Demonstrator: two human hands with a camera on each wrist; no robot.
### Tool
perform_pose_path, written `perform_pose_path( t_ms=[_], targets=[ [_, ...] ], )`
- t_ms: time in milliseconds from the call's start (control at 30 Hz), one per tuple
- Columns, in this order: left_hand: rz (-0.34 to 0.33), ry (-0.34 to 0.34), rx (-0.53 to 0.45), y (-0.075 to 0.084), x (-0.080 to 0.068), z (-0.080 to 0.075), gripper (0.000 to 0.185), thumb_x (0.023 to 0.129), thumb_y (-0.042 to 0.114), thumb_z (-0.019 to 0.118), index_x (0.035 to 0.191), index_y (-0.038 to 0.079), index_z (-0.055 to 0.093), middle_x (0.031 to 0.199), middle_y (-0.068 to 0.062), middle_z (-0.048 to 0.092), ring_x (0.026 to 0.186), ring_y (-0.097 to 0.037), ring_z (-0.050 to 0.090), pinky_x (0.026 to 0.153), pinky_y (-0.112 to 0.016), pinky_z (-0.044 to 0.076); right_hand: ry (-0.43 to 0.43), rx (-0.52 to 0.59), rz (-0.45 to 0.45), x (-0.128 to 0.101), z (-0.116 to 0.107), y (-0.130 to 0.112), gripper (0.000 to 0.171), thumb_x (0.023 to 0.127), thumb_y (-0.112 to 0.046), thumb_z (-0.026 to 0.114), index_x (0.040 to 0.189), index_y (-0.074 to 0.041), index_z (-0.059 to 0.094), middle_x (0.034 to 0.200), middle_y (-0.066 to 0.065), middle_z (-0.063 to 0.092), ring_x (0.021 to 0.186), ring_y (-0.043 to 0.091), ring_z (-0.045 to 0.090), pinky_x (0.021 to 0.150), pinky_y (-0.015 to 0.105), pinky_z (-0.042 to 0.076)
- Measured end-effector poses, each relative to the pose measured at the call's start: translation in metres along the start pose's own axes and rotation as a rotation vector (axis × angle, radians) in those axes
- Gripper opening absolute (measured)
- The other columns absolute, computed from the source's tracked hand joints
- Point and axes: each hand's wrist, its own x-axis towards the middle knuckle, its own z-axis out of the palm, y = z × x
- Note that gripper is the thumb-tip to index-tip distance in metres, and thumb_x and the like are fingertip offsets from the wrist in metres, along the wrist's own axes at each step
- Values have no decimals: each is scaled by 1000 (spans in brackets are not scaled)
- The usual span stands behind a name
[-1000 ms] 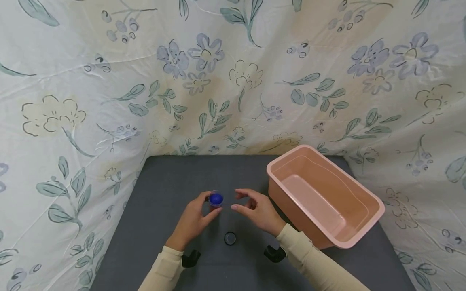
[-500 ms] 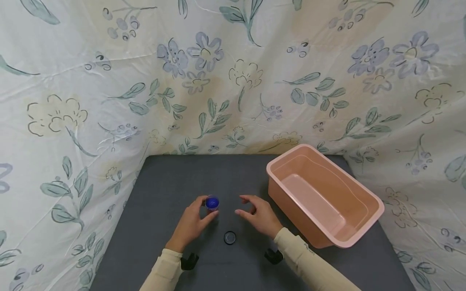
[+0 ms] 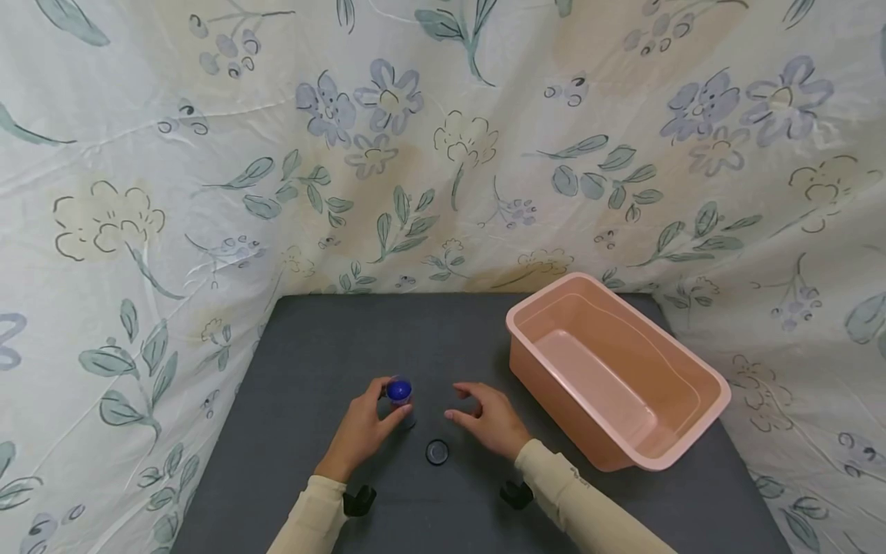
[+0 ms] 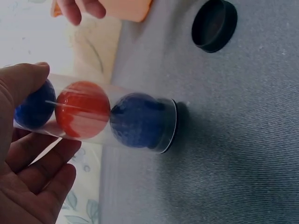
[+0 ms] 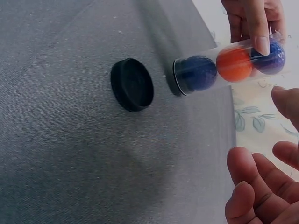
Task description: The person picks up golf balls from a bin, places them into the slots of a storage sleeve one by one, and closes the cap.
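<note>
Left hand [image 3: 364, 427] grips a clear tube [image 4: 100, 119], thumb on one side, fingers curled round the other, hold is near the tube's upper end. Tube stands upright on the grey mat [image 3: 332, 346], black base down and touching the mat. Open top, no cap on it.

Inside the tube: three balls stacked. Blue ball [image 4: 138, 120] at the bottom against the base, orange ball [image 4: 83, 109] in the middle, another blue ball [image 3: 398, 390] on top, level with the fingers.

Right hand [image 3: 484, 419] holds nothing. Fingers loosely curled, thumb and forefinger apart, hovering just right of the tube, not touching it. In the right wrist view its fingertips [image 5: 243, 189] sit near the tube's top end with a gap between.

Black cap [image 3: 437, 452] lies flat on the mat, near the tube's base, between the two wrists and closer to the person than the tube. Not touched by either hand.

Pink tub [image 3: 692, 446] sits on the mat's right side, well right of the right hand, long axis angled away. Nothing visible in it.

Floral sheet [image 3: 208, 192] hangs behind and round the sides of the mat. Both arms in cream sleeves [image 3: 311, 515], black wrist mounts [image 3: 360, 500] showing at the cuffs.
</note>
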Motion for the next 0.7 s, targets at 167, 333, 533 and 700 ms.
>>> perform_pose_path(
  t_ms=[167, 333, 533, 700],
  targets=[
    [-16, -13, 0, -6, 0, 3, 58, 96, 37, 75, 144, 13, 52, 136, -10, 68, 129, -29, 64, 107, -56, 51, -26, 3, 12, -2, 4, 4, 53, 91, -39, 81, 136, -14, 67, 121, 9, 71, 75, 7, 55, 63, 21, 49],
    [-28, -13, -13, -8, -1, 3, 57, 97, 38, 74, 143, 13, 53, 137, -11, 68, 132, -31, 62, 109, -57, 49, -51, 4, 29, -2, 9, 9, 55, 92, -40, 80, 137, -12, 66, 123, 10, 70, 76, 8, 55, 64, 22, 49],
    [-25, 4, -13, -11, -1, 6, 58, 96, 37, 75, 143, 13, 52, 137, -12, 68, 132, -32, 62, 110, -59, 48, -73, 8, 25, -3, 17, 18, 57, 92, -40, 80, 137, -8, 65, 125, 12, 71, 80, 9, 59, 67, 24, 52],
    [-33, 2, -14, -14, -2, 8, 61, 95, 38, 76, 144, 14, 50, 137, -11, 67, 132, -30, 62, 111, -59, 46, -76, -11, 0, -4, 28, 28, 55, 91, -39, 81, 133, -6, 68, 124, 13, 72, 83, 16, 64, 72, 27, 54]
  ],
)
